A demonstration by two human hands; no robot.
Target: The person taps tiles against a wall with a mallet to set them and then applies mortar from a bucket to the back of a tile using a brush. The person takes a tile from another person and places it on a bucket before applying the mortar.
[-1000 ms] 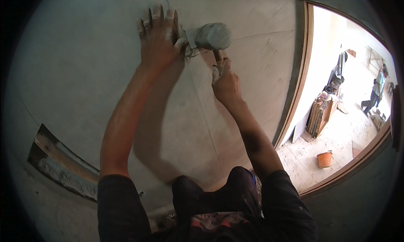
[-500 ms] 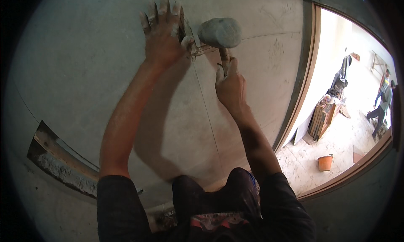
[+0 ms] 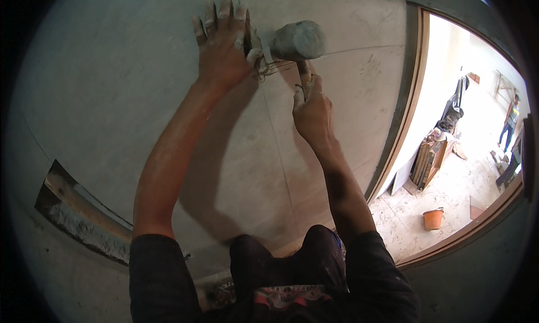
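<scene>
My right hand (image 3: 314,115) is wrapped round the wooden handle of a rubber mallet (image 3: 306,41). The mallet's grey, dusty head is up at the large grey wall tiles (image 3: 337,126), just right of my left hand. Fingers spread and dusted pale, my left hand (image 3: 222,56) lies against the tiled surface near where the thin joints cross. Between its thumb and the mallet, a small dark opening with rough edges (image 3: 255,42) shows in the tile, partly covered by the hand. Thin strands or strips (image 3: 275,67) stick out below it; what they are is unclear.
To the right, a framed doorway (image 3: 418,70) opens onto a bright room. In there are an orange bucket (image 3: 433,219), a stack of wooden pieces (image 3: 431,160) and a person (image 3: 511,121); another stands partly hidden by the frame. A long recess (image 3: 84,216) is at lower left.
The mallet has shifted slightly right and its head has turned, showing more of its round end face. My left hand moved a little right in view. People in the far room have moved.
</scene>
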